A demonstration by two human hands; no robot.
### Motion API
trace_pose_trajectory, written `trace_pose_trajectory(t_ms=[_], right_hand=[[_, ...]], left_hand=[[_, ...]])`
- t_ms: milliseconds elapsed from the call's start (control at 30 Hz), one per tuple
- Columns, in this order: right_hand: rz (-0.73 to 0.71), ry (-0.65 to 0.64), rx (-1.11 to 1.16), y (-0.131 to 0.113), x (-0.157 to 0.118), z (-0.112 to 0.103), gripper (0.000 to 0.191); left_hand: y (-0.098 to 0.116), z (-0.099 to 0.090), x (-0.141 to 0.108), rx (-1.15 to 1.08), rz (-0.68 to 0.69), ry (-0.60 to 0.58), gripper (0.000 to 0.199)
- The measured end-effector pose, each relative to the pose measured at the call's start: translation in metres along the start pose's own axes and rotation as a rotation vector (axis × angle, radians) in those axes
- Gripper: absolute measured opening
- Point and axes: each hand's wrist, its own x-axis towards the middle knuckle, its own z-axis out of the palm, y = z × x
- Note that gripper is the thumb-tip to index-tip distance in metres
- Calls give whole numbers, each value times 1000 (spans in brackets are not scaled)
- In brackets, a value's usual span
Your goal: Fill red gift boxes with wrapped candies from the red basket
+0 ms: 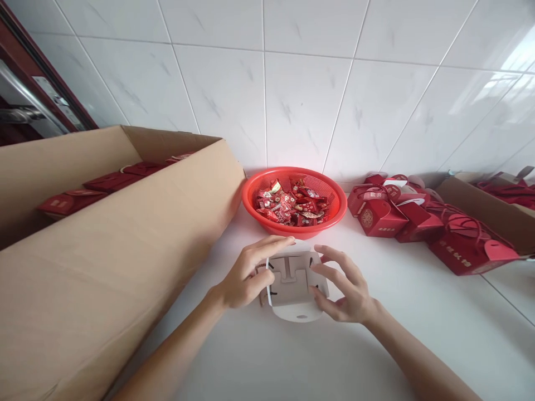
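Note:
An open paper gift box, white inside with its flaps spread, sits on the counter in front of me. My left hand grips its left wall, the thumb at the edge and the fingers reaching along the back flap. On the opposite side, my right hand curls its fingers and thumb over the right wall. Dark cord ends poke through both side walls, and part of a cord handle shows by my left hand. Just behind the box stands a red plastic basket holding many red-wrapped candies.
A large cardboard carton with red boxes inside takes up the left. Several red gift boxes with cord handles stand on the right of the white counter. Another carton is at far right. A tiled wall rises behind.

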Motion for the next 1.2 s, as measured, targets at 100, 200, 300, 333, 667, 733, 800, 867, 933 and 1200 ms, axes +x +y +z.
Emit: trace_pose_trajectory(t_ms=[100,200,300,333,667,733,800,867,933,1200], right_hand=[[-23,-14,-4,1,9,-6,29],[-67,-74,32,-3,27,-15,19],[-83,-267,91,-15,54,-24,8],[-77,-377,101,-19,64,-26,10],[157,-1514,-25,-42,142,-14,33],[154,-1579,-113,-49,148,-13,33],[152,-1590,-207,-57,150,-15,26],[189,-1599,-295,-63,148,-18,21],[259,-1656,-388,-64,142,-21,20],[335,-1743,-322,-53,114,-11,17]], left_hand=[[-2,3,1,-46,-30,-2,69],[-6,8,1,-65,-36,-3,70],[-11,12,1,-65,-26,-6,68],[-13,12,1,-62,-19,-6,67],[-7,13,4,4,0,-49,44],[-4,14,3,13,3,-65,43],[-3,15,2,22,23,-80,44],[-4,15,0,46,41,-84,46],[-5,16,-2,81,42,-83,51],[6,24,-5,169,72,-137,52]])
